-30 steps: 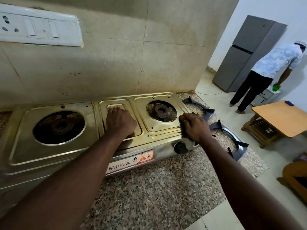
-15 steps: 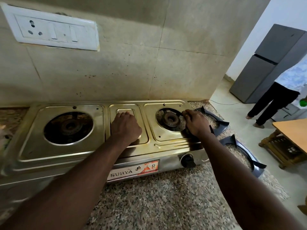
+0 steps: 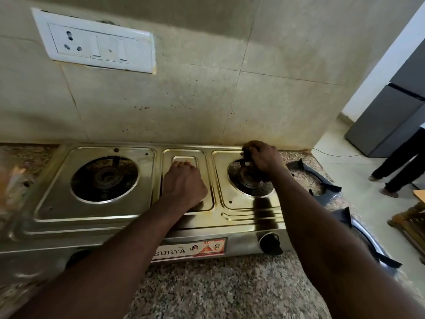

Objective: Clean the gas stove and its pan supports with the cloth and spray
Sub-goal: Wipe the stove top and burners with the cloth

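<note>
**Two hands on a two-burner stove, both pan supports off**

Take the middle of the gas stove (image 3: 128, 212) as the dial's centre, with 12 o'clock toward the tiled wall. The stove sits on a speckled stone countertop (image 3: 218, 288), its back edge against the wall.

It has two burners, the left burner (image 3: 104, 178) at 9 o'clock and the right burner (image 3: 249, 178) at 3 o'clock. Both are bare. One black knob (image 3: 270, 244) shows on the front face at about 4 o'clock, just right of a single label reading SURYA (image 3: 190, 249).

The two pan supports lie off the stove on the countertop. The far pan support (image 3: 327, 186) is at 3 o'clock, just beside the stove's right end. The near pan support (image 3: 345, 218) is at 4 o'clock and reaches to the counter's edge.

The left hand (image 3: 184, 180) rests on the raised centre panel between the burners, fingers bent with their tips down. Whether anything lies under it cannot be told.

The right hand (image 3: 264, 157) is at 2 o'clock, at the stove's rear right corner. Its fingers are curled round a dark wad that looks like the cloth (image 3: 247, 155), which is held against the metal just behind the right burner.

One white switch plate (image 3: 96, 46) hangs on the wall at 11 o'clock. Well off at 2 o'clock stand one grey fridge (image 3: 391, 125) and one other person's legs (image 3: 400, 162).
</note>
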